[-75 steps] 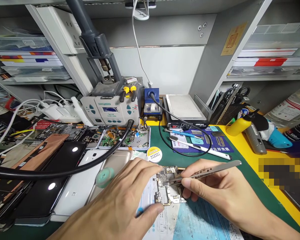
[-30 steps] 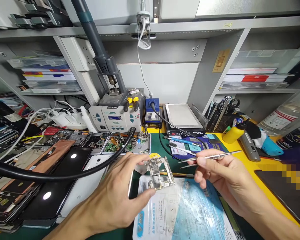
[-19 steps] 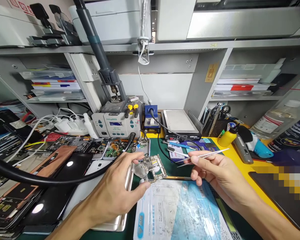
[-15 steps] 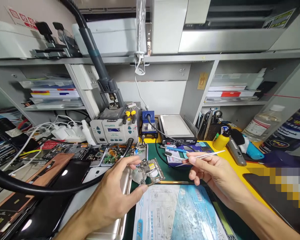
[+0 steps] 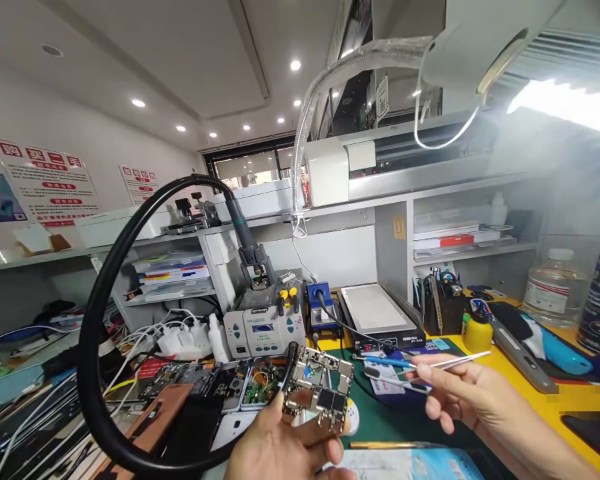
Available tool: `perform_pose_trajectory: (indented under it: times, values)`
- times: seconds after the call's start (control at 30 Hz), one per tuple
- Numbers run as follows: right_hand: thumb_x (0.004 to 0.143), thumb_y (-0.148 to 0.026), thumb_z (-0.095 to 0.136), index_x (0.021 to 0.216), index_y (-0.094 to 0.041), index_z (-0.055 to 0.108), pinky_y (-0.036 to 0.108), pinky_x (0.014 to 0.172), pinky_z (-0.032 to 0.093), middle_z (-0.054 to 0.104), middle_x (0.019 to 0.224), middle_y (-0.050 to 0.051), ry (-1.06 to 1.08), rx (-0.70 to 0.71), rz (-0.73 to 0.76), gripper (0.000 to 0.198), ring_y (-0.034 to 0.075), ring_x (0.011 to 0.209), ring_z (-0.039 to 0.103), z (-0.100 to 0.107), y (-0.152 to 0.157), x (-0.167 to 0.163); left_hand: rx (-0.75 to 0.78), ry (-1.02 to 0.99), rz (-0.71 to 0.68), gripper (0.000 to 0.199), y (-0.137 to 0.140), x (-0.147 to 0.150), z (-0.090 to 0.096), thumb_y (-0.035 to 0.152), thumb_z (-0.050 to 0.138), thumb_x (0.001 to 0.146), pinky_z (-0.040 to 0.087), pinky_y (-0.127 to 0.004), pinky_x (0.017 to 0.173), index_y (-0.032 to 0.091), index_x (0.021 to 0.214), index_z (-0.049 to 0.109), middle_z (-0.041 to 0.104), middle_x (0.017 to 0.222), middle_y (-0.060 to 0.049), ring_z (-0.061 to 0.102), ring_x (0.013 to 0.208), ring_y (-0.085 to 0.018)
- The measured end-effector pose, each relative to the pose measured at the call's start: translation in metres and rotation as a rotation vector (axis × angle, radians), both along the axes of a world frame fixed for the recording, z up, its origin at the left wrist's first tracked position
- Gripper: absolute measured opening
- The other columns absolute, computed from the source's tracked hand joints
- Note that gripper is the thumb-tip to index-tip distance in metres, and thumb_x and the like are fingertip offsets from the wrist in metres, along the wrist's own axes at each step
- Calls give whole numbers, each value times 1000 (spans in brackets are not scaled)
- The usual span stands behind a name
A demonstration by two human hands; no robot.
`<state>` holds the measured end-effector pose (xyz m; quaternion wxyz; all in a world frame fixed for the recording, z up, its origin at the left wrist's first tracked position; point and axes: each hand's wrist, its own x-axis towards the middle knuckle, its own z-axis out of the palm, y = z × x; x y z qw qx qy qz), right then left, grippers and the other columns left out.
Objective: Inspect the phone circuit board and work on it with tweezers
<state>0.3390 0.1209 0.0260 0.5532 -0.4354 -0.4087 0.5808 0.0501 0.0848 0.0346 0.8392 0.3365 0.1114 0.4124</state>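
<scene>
My left hand, palm turned up, holds a phone circuit board by its lower left edge, between the thumb and fingers. The board is tilted up, with chips, metal shields and a gap in its middle on show. My right hand grips a pair of thin silver tweezers between thumb and fingers, apart from the board. Near the right fingertips, a blue-handled tool and a black-bristled brush lie on the bench. Behind the board's lower right edge shows a white round thing, partly hidden.
A hot-air station with a thick black hose looping at left stands behind. Beside it are a blue soldering station and a flat heating plate. A yellow bottle stands right. Phone parts crowd the left.
The view has tilted upward. The board has been raised and turned to show another face, and my left hand has rolled palm-up beneath it. My right hand keeps the tweezers.
</scene>
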Motion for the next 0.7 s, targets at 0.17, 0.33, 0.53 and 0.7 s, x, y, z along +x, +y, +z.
perform_pose_trajectory:
  times: [0.17, 0.33, 0.53, 0.7]
  values:
    - [68, -43, 95, 95, -12, 77, 17, 41, 51, 74, 62, 5, 11, 18, -36, 45, 13, 49, 62, 4, -1, -1, 17, -47, -61, 29, 1, 1, -5, 54, 67, 90, 48, -37, 95, 35, 109, 78, 76, 118, -10, 71, 97, -17]
    - [69, -36, 95, 90, -11, 81, 18, 39, 53, 80, 84, 11, 37, 45, -38, 35, 15, 49, 68, 4, -1, -3, 46, -89, -94, 34, 4, 2, -8, 58, 62, 92, 49, -37, 96, 35, 111, 77, 76, 119, -8, 71, 100, -17]
    - [69, -38, 96, 88, -12, 81, 17, 39, 53, 73, 60, 5, 24, 44, -22, 35, 16, 50, 66, 7, -4, -4, 35, -77, -90, 33, 5, 3, -10, 56, 63, 91, 48, -38, 95, 35, 113, 76, 76, 118, -8, 71, 99, -17]
    - [71, -39, 94, 84, -12, 80, 17, 40, 52, 73, 63, 5, 22, 35, -16, 33, 15, 50, 65, 7, -5, -6, 37, -58, -88, 34, 1, 6, -10, 58, 66, 88, 46, -30, 86, 38, 115, 75, 76, 117, -5, 71, 96, -17]
